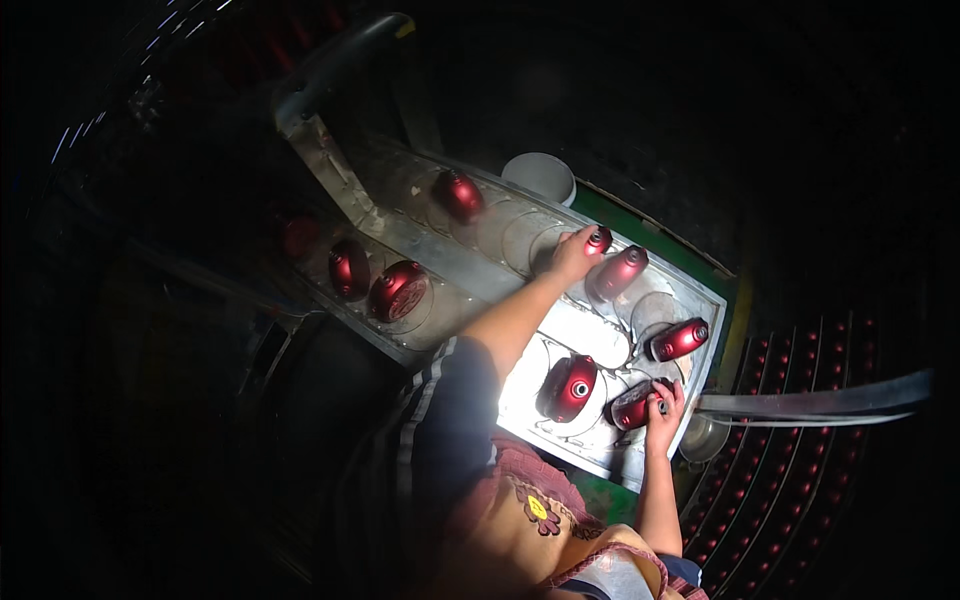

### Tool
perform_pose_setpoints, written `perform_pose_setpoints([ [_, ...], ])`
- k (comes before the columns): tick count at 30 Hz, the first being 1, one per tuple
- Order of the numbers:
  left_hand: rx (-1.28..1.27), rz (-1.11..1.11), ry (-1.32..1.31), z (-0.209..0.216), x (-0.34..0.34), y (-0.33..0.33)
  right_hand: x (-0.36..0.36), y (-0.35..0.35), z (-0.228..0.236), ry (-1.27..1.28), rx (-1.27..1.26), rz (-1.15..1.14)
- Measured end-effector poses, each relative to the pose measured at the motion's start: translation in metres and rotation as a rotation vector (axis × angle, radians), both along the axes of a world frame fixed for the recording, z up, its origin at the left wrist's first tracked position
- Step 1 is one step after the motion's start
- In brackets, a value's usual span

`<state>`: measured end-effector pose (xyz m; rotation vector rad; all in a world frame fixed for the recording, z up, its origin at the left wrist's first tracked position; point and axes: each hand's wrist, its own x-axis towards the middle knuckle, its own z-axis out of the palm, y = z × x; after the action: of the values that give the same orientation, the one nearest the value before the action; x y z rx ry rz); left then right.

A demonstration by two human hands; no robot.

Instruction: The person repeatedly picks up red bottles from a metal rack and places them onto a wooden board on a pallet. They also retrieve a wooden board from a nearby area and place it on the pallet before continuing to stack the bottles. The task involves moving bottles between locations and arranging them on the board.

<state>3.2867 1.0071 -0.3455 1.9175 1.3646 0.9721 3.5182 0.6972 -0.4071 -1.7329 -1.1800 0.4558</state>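
Observation:
Glossy red bottles with small necks stand or lean on a metal conveyor with round plates. At its far side, my left hand has its fingers closed around one red bottle, whose neck points away from me. Near the conveyor's right end, my right hand grips another red bottle by its neck end. Between my arms a third bottle shows its open neck. Two more, an upper bottle and a right-hand bottle, lie close to my hands, untouched.
Further left along the conveyor are more bottles, below a bent metal bar. A pale bucket stands behind the far edge. A metal strip juts out at right, above rows of small red pieces. The surroundings are dark.

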Motion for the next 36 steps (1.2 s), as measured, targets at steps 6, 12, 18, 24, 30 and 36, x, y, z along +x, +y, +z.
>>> perform_pose_setpoints([
  [6, -0.062, 0.156, -0.199, 0.011, -0.025, 0.009, 0.031, 0.005, -0.002, -0.129, -0.058, 0.019],
  [12, -0.059, 0.314, -0.029, 0.026, -0.070, 0.027, 0.064, 0.005, -0.017, -0.166, -0.019, 0.010],
  [18, -0.131, 0.301, -0.094, 0.036, -0.116, 0.043, 0.089, -0.006, 0.005, 1.167, 0.670, 0.399],
  [24, 0.150, 0.447, -0.207, 0.078, -0.154, 0.013, 0.035, -0.037, 0.135, -0.061, 0.170, 0.061],
  [30, -0.073, 0.187, -0.666, 0.120, -0.211, -0.137, -0.058, -0.039, 0.263, -0.070, 0.228, 0.111],
  [36, -0.583, 0.458, -0.704, 0.201, -0.285, -0.358, -0.150, -0.025, 0.349, 0.153, 0.155, 0.419],
])
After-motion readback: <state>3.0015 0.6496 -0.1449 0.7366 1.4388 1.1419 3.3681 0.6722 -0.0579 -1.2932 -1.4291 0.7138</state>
